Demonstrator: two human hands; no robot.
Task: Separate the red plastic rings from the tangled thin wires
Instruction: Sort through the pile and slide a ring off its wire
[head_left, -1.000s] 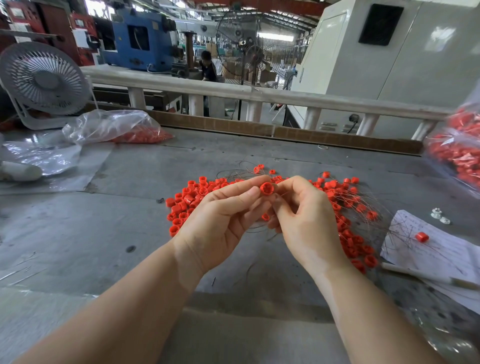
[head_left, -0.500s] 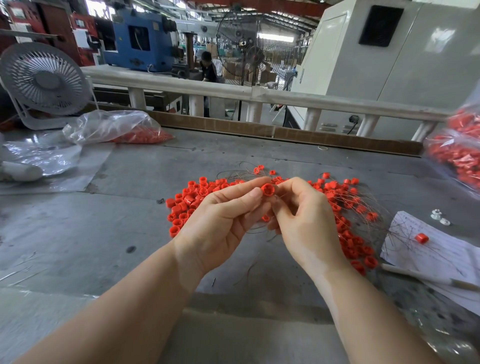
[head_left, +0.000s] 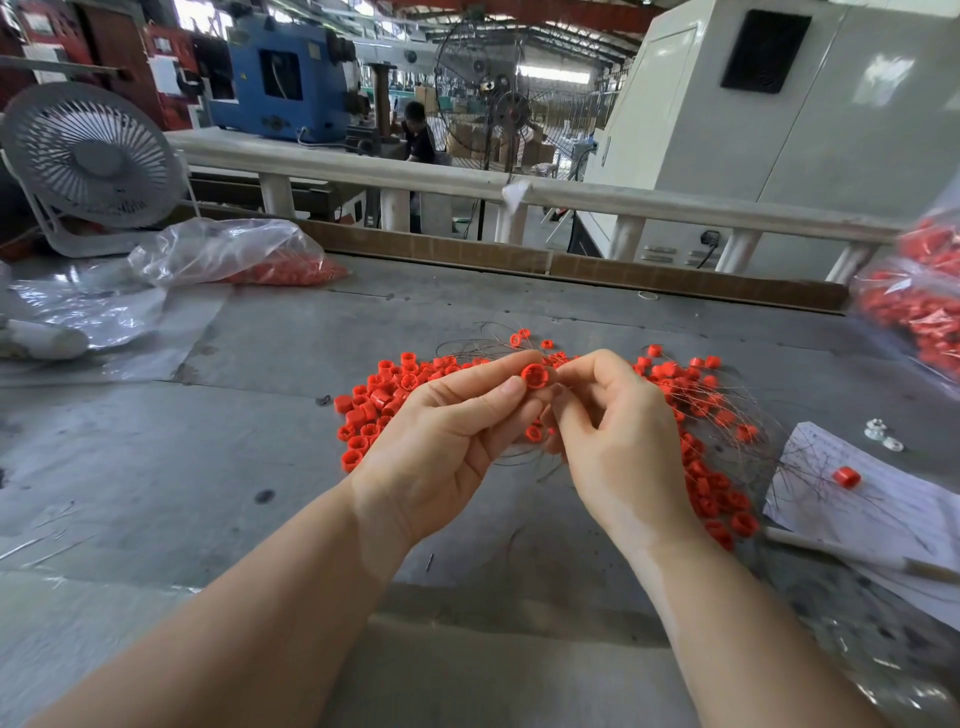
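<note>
The grey table (head_left: 156, 467) has bare surface to the left of the work area and in front of it, toward the person. Its far edge carries a brown strip (head_left: 571, 267) with a pale railing (head_left: 649, 200) behind. A heap of red rings (head_left: 374, 400) lies at centre, running rightward in an arc under a tangle of thin wires (head_left: 727, 410). To the right, a sheet of paper (head_left: 857, 499) bears one loose ring (head_left: 845, 477) and more wire strands; two small white parts (head_left: 883, 436) sit just beyond it. A clear bag (head_left: 234, 249) holding red pieces lies at far left beside a white fan (head_left: 93, 161).

A second bag of red pieces (head_left: 919, 306) is cut off by the right frame edge and blurred. Part of the heap is hidden behind both hands. Whether a wire passes through the held ring cannot be made out.

The left hand (head_left: 441, 447) has its fingers curled, thumb and forefinger pinching a red ring (head_left: 534, 375) held above the heap. The right hand (head_left: 618, 431) has its fingers curled inward, tips meeting the same ring from the right; wire strands show below it, but its grip on them is not clear.
</note>
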